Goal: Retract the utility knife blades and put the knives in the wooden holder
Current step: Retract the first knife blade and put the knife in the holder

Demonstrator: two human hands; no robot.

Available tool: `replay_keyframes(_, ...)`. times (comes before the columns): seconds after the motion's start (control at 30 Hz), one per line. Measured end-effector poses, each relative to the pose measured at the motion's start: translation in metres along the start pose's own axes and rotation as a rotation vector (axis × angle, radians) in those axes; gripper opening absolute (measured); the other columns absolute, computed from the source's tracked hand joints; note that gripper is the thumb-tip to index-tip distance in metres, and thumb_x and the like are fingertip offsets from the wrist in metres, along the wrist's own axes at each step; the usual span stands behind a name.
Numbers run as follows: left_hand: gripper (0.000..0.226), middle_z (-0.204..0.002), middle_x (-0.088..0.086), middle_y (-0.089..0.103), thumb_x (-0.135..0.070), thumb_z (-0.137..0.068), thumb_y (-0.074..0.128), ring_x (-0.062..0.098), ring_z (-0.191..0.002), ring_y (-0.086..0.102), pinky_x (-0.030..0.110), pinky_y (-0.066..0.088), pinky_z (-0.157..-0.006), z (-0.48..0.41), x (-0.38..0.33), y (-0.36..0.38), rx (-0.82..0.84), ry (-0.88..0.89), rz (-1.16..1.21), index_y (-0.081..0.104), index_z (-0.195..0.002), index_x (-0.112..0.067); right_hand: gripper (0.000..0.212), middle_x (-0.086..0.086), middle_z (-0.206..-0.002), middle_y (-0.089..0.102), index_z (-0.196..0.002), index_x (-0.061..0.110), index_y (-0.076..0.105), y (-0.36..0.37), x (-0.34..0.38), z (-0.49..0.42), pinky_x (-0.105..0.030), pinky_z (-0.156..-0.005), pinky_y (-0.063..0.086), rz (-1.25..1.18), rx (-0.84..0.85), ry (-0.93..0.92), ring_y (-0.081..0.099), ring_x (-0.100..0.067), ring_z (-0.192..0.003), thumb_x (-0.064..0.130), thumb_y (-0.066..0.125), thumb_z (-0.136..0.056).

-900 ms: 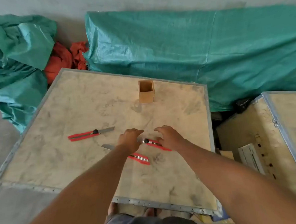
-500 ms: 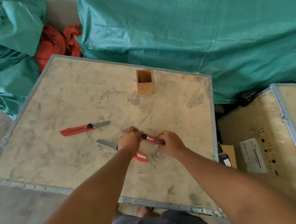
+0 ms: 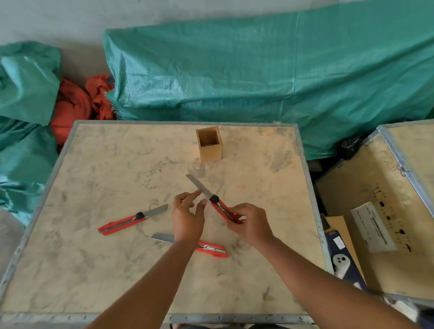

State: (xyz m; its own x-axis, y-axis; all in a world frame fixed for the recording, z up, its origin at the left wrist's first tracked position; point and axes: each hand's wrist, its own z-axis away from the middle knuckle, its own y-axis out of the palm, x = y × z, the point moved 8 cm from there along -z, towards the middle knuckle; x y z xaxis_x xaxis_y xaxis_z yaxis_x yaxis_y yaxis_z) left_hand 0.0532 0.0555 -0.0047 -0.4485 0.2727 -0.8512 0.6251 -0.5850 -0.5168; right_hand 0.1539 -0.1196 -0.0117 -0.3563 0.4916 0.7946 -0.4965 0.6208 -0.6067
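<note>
Knife: blade out, lifted off the tabletop
Right hand: fingers clasp its red handle
Left hand: fingers loosely apart, touching the blade

Three red knives, blades out; empty wooden holder upright beyond.

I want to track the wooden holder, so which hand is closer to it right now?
Left. The left hand is just nearer the wooden holder; the right hand is farther, gripping a knife.
</note>
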Motion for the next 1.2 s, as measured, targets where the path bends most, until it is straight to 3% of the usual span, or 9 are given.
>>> replay_keyframes(0.1,0.045,-0.11,-0.003,0.075,-0.024,-0.094,0.069,0.013,-0.092,0.075,0.032,0.063,-0.076,0.01,-0.005,0.004,0.178,-0.314,0.381,0.059,-0.138,-0.019,0.028,0.0,-0.086,0.076,-0.106,0.018,0.08,-0.006,0.032,-0.002,-0.035,-0.063,0.063,-0.047,-0.079,-0.071,0.071,-0.014,-0.074,0.02,0.085,-0.078)
replay_keyframes(0.23,0.046,-0.103,-0.002,0.079,-0.01,-0.09,0.072,0.015,-0.094,0.077,0.032,0.064,-0.073,0.004,-0.022,-0.012,0.238,-0.366,0.612,0.061,-0.135,-0.014,0.032,-0.002,-0.09,0.075,-0.112,0.014,0.078,-0.008,0.058,-0.006,-0.034,-0.066,0.065,-0.106,-0.137,-0.09,0.072,-0.015,-0.078,0.019,0.084,-0.081)
replay_keyframes(0.4,0.048,-0.103,-0.005,0.077,-0.004,-0.086,0.075,0.014,-0.091,0.075,0.027,0.063,-0.065,-0.01,-0.031,-0.029,0.249,-0.365,0.638,0.064,-0.132,-0.015,0.036,-0.001,-0.097,0.076,-0.115,0.014,0.077,-0.005,0.079,-0.007,-0.035,-0.066,0.066,-0.125,-0.152,-0.102,0.071,-0.015,-0.082,0.025,0.084,-0.082)
replay_keyframes(0.5,0.045,-0.101,-0.005,0.078,-0.002,-0.086,0.074,0.012,-0.087,0.076,0.031,0.064,-0.063,-0.016,-0.036,-0.036,0.261,-0.362,0.666,0.068,-0.128,-0.017,0.038,-0.001,-0.101,0.077,-0.116,0.013,0.077,-0.005,0.087,-0.01,-0.035,-0.069,0.066,-0.152,-0.152,-0.074,0.073,-0.016,-0.086,0.024,0.085,-0.08)
replay_keyframes(0.7,0.028,-0.104,0.003,0.079,0.003,-0.089,0.07,0.019,-0.085,0.078,0.035,0.063,-0.063,-0.024,-0.046,-0.042,0.405,-0.318,0.645,0.08,-0.096,-0.022,0.035,0.0,-0.121,0.075,-0.125,0.027,0.07,0.001,0.089,-0.029,-0.045,-0.078,0.066,-0.322,-0.046,0.095,0.076,-0.02,-0.097,0.006,0.065,-0.096)
replay_keyframes(0.87,0.027,-0.106,0.011,0.078,0.001,-0.089,0.07,0.021,-0.086,0.078,0.035,0.064,-0.064,-0.026,-0.049,-0.046,0.501,-0.29,0.578,0.077,-0.113,-0.01,0.037,0.0,-0.105,0.075,-0.129,0.024,0.068,-0.004,0.097,-0.042,-0.044,-0.069,0.067,-0.323,-0.023,0.127,0.078,-0.019,-0.083,0.008,0.068,-0.095)
replay_keyframes(0.97,0.03,-0.106,0.013,0.078,0.001,-0.091,0.069,0.023,-0.088,0.078,0.034,0.063,-0.064,-0.025,-0.052,-0.047,0.56,-0.257,0.572,0.074,-0.119,-0.008,0.036,-0.002,-0.111,0.075,-0.127,0.019,0.069,-0.008,0.102,-0.047,-0.039,-0.062,0.066,-0.318,-0.021,0.116,0.079,-0.018,-0.076,0.007,0.07,-0.094)
replay_keyframes(1.13,0.042,-0.103,0.0,0.079,-0.001,-0.092,0.067,0.018,-0.087,0.077,0.034,0.063,-0.064,-0.019,-0.049,-0.047,0.62,-0.228,0.52,0.071,-0.123,-0.028,0.029,-0.004,-0.11,0.073,-0.12,0.015,0.072,-0.016,0.116,-0.062,-0.036,-0.059,0.065,-0.251,0.022,0.074,0.078,-0.019,-0.072,0.008,0.073,-0.092)
replay_keyframes(1.2,0.044,-0.104,0.002,0.078,0.001,-0.092,0.067,0.016,-0.083,0.077,0.034,0.064,-0.064,-0.014,-0.047,-0.034,0.675,-0.229,0.43,0.071,-0.124,-0.029,0.029,-0.004,-0.109,0.073,-0.118,0.015,0.073,-0.018,0.1,-0.056,-0.033,-0.058,0.065,-0.243,0.005,0.126,0.077,-0.019,-0.07,0.008,0.073,-0.091)
